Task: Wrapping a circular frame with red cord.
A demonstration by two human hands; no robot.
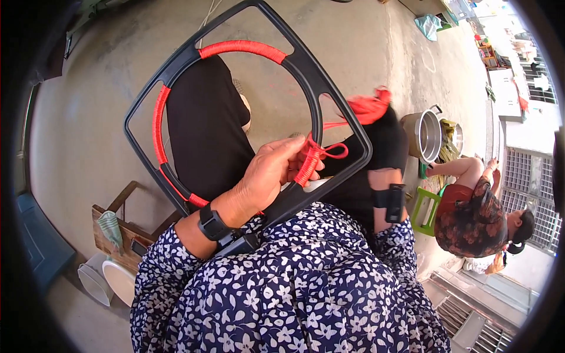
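Observation:
A black plastic frame point(351, 112), a rounded square with a ring inside, is held tilted above my lap. Red cord point(244, 49) is wound tightly round parts of the ring. My left hand point(268, 170) is closed on the ring's lower right side, thumb at a wrapped section with a small loop standing out. From there a strand runs right to a loose red cord bundle point(368, 109). My right hand point(385, 132) looks dark-covered and blurred at the arm's end, against that bundle; its fingers are not distinct.
At right a person point(474, 217) sits on a low stool beside a green plastic chair point(425, 210). Metal pots point(422, 135) stand beyond my right arm. On my left are a wooden stool point(115, 235) with a cloth and a white basin point(119, 281).

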